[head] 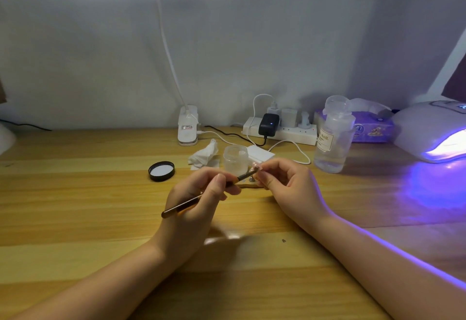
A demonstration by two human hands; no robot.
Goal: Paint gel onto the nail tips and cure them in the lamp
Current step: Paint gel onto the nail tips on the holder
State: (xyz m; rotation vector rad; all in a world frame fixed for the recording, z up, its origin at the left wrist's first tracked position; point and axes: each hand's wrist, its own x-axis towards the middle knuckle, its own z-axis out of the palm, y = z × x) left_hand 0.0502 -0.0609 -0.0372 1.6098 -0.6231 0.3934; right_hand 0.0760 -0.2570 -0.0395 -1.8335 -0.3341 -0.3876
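My left hand [199, 201] grips a thin gel brush [181, 205] with a dark, gold-banded handle, its bristle end pointing up and right. The brush tip meets a small nail tip [255, 169] that my right hand [290, 188] pinches between thumb and fingertips above the wooden table [75, 193]. A thin stick-like piece [249, 186] lies on the table under both hands; I cannot tell what it is. The white curing lamp [428, 128] stands at the far right, lit, throwing purple light onto the table.
An open frosted jar [235, 159] stands just behind my hands, its black lid [161, 171] lying to the left. Crumpled tissue [204, 155], a clear pump bottle [332, 135], a power strip [280, 130], a purple tissue pack [373, 130] and a clip lamp base [187, 128] stand behind.
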